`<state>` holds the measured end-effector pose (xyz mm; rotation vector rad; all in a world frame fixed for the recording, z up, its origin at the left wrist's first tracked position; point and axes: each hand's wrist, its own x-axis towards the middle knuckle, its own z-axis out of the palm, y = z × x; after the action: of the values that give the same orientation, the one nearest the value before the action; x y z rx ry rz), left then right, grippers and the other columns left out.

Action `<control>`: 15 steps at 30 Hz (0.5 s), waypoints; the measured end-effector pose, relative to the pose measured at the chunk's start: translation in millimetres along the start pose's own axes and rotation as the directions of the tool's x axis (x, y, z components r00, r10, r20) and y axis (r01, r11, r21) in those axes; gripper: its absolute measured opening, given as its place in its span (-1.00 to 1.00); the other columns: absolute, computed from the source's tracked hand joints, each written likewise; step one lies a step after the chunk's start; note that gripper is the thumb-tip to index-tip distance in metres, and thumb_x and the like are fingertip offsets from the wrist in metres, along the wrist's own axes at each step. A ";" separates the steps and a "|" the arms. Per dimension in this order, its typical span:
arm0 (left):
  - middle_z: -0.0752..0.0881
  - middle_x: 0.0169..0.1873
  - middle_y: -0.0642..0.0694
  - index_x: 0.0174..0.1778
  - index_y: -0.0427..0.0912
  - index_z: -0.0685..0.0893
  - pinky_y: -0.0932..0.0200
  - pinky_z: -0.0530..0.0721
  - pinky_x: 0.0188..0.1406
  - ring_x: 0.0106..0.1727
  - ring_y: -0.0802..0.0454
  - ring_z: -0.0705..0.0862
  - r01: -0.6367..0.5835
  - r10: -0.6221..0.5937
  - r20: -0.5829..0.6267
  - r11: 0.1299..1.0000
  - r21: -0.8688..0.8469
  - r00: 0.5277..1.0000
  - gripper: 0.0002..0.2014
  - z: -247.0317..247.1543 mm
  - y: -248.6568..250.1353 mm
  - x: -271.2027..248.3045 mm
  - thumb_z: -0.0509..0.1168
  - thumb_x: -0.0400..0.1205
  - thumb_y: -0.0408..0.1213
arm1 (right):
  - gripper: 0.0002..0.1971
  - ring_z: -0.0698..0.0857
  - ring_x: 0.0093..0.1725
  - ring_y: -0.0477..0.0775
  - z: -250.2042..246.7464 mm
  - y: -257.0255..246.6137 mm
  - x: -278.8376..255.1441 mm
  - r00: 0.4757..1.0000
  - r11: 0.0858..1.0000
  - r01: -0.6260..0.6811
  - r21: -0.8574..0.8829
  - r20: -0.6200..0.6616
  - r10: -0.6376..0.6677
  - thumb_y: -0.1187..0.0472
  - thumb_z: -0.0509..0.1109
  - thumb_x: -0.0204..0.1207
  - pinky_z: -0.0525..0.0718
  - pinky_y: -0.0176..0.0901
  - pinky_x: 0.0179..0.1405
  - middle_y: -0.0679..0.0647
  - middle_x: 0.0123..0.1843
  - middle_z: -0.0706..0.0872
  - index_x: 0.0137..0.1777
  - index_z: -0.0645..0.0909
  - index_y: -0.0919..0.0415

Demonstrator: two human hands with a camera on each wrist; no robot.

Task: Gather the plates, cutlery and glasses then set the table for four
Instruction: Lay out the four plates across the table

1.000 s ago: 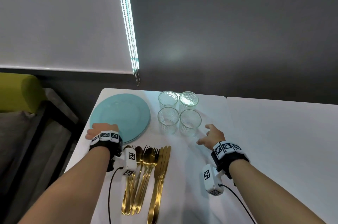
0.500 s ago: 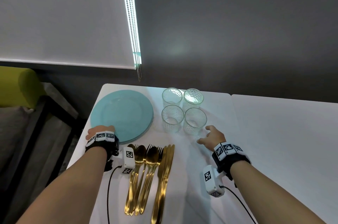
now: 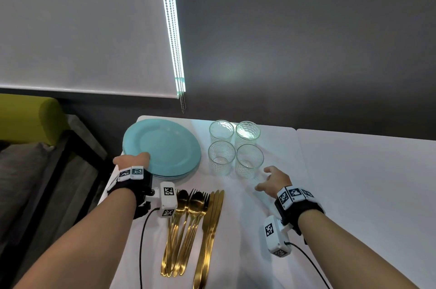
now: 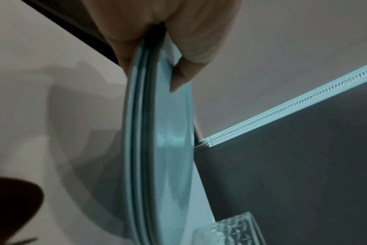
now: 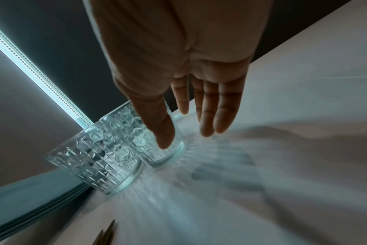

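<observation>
A left hand (image 3: 132, 161) that lay flat on the near-left rim of the stack of teal plates (image 3: 165, 145) 1 second ago now clamps that rim, thumb (image 4: 184, 73) on top and fingers (image 4: 119, 41) underneath, as the left wrist view shows. The grip takes in the top plate with a dark gap beneath it, which suggests that plate is being parted from the stack or the stack raised at that edge; which of the 2 cannot be told. Setting the table for 4 appears to be moving from gathering to laying out.

The left forearm reaches straight in to the stack, wrist low over the white table (image 3: 354, 182). To the right of the plates stand 4 glasses (image 3: 236, 147) in a square. The right hand (image 3: 273, 179) hovers just right of them, fingers (image 5: 216, 109) straight and slightly apart, thumb (image 5: 161, 126) close to the nearest glass (image 3: 249, 160); contact cannot be confirmed, and it holds nothing. The gold cutlery (image 3: 193, 225), in front of the plates, lies untouched.
</observation>
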<state>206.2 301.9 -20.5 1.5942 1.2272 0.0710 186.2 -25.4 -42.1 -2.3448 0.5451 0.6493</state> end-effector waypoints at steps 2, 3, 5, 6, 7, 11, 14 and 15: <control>0.54 0.33 -0.41 0.41 -0.40 0.23 -0.06 0.60 0.15 0.27 -0.33 0.61 -0.046 0.046 -0.014 0.998 -0.046 0.999 -0.38 0.4 3.4 -9.5 0.35 0.47 -0.45 | -0.31 0.57 0.00 0.03 -3.5 2.2 -3.6 1.000 1.000 0.008 0.003 -0.004 -0.008 0.25 0.54 0.42 0.53 -0.24 0.01 0.20 0.39 0.55 0.53 0.34 0.19; 0.54 0.33 -0.40 0.36 -0.35 0.27 -0.05 0.59 0.16 0.27 -0.32 0.61 -0.081 0.078 -0.040 0.995 -0.062 0.996 -0.45 0.4 6.6 -14.6 0.32 0.49 -0.47 | -0.32 0.55 -0.02 0.02 -5.4 3.4 -5.5 1.000 1.000 0.012 0.005 -0.007 -0.012 0.25 0.53 0.43 0.51 -0.25 0.01 0.20 0.38 0.57 0.53 0.35 0.19; 0.56 0.31 -0.38 0.16 -0.18 0.28 -0.01 0.59 0.15 0.26 -0.30 0.62 -0.168 0.160 -0.093 0.981 -0.092 0.983 -0.61 0.3 13.4 -24.6 0.26 0.50 -0.51 | -0.34 0.58 0.00 0.05 -9.2 6.6 -10.5 1.000 1.000 0.017 0.008 -0.013 -0.017 0.24 0.53 0.44 0.50 -0.27 0.01 0.20 0.36 0.58 0.52 0.36 0.20; 0.57 0.30 -0.38 0.09 -0.13 0.24 0.02 0.59 0.12 0.24 -0.29 0.63 -0.217 0.205 -0.113 0.970 -0.106 0.972 -0.63 0.1 17.2 -30.9 0.23 0.50 -0.52 | -0.35 0.60 0.01 0.06 -11.1 8.5 -13.0 1.000 1.000 0.020 0.013 -0.016 -0.019 0.24 0.53 0.44 0.50 -0.26 0.01 0.19 0.35 0.59 0.51 0.38 0.20; 0.58 0.29 -0.38 0.06 -0.12 0.23 0.04 0.58 0.07 0.23 -0.30 0.64 -0.260 0.245 -0.131 0.959 -0.115 0.961 -0.63 -0.2 20.5 -36.8 0.22 0.49 -0.52 | -0.36 0.61 -0.01 0.06 -13.1 10.4 -15.7 0.999 1.000 0.024 0.019 -0.021 -0.024 0.23 0.53 0.44 0.51 -0.26 0.01 0.19 0.34 0.60 0.50 0.39 0.20; 0.62 0.27 -0.34 0.30 -0.22 0.36 0.06 0.59 0.12 0.20 -0.28 0.66 -0.350 0.317 -0.173 0.913 -0.212 0.933 -0.55 -4.5 37.6 -61.2 0.21 0.48 -0.49 | -0.42 0.63 0.12 0.08 -22.9 15.0 -29.0 0.997 0.998 0.057 0.039 -0.047 -0.055 0.19 0.52 0.45 0.49 -0.28 0.03 0.18 0.34 0.60 0.46 0.45 0.19; 0.65 0.26 -0.25 0.36 -0.20 0.37 0.16 0.58 0.12 0.20 -0.20 0.67 -0.411 0.369 -0.188 0.860 -0.302 0.910 -0.50 -7.4 54.6 -80.9 0.23 0.48 -0.44 | -0.47 0.62 0.29 0.12 -30.4 18.2 -39.0 0.993 0.994 0.098 0.055 -0.074 -0.094 0.14 0.50 0.46 0.51 -0.25 0.12 0.17 0.34 0.60 0.42 0.49 0.18; 0.65 0.26 -0.21 0.38 -0.18 0.37 0.22 0.56 0.07 0.18 -0.16 0.67 -0.427 0.387 -0.184 0.844 -0.323 0.904 -0.49 -7.4 60.5 -89.2 0.24 0.48 -0.43 | -0.50 0.63 0.28 0.12 -33.6 20.2 -42.3 0.989 0.991 0.114 0.073 -0.097 -0.107 0.11 0.49 0.47 0.54 -0.21 0.18 0.16 0.32 0.61 0.39 0.51 0.17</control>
<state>200.0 248.8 73.4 1.5140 0.8728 0.6325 152.4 -53.3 -4.6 -2.3218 0.4691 0.4614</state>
